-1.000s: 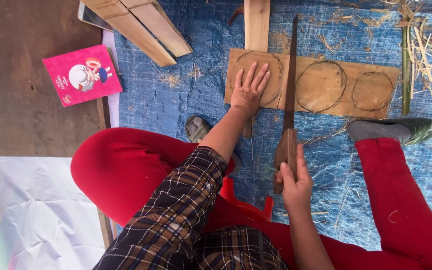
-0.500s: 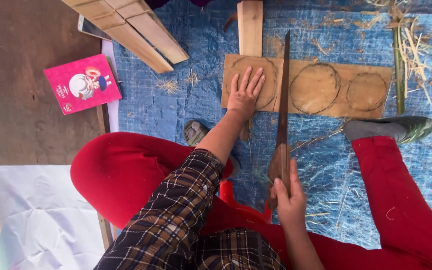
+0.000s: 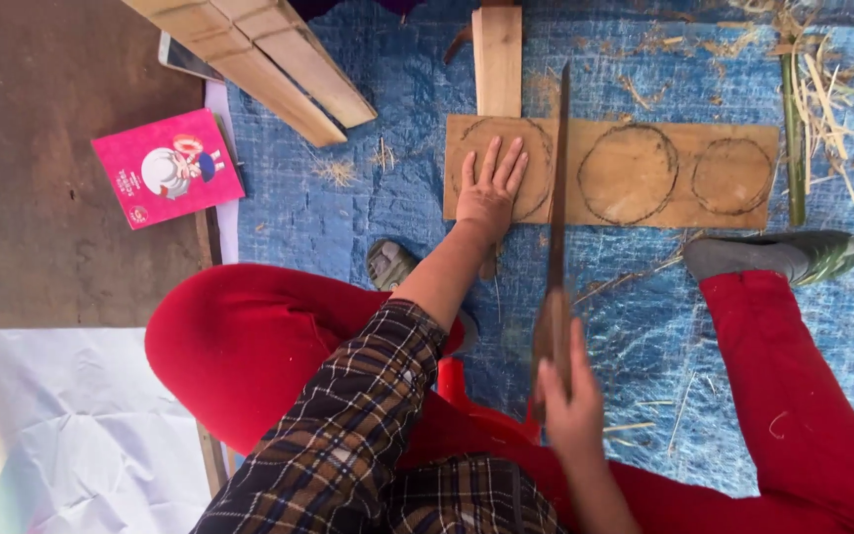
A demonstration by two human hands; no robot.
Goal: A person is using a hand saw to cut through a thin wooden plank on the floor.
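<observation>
Head view | my left hand [image 3: 489, 193] lies open, flat on the pale wooden board with three drawn circles [image 3: 613, 174] on the blue tarp [image 3: 348, 213] | my right hand [image 3: 570, 396] grips the long wooden-handled blade [image 3: 556, 213] just beside those fingers | risk: a slip could cut them or shift the board.

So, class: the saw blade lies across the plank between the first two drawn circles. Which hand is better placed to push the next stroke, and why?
Right. The right hand grips the saw by its handle, in line with the blade. The left hand lies flat on the plank, over the leftmost drawn circle, so it probably suits steadying the wood.
</observation>
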